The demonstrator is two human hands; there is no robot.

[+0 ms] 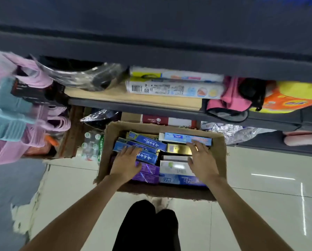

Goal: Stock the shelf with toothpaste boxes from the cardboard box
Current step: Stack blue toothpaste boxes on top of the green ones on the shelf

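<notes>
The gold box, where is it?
In the cardboard box on the floor, right of centre: the gold box lies just left of the right hand, below a light-blue box.

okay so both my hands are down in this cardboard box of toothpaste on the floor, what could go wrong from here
The dark blue boxes under your left hand lie loosely at an angle, so pulling one may drag its neighbours out of place. Your right hand reaches flat toward the light blue box with no grip yet, so it could slip when lifted. The cardboard box has torn, ragged edges, so its sides might give way if you lean on them.
</notes>
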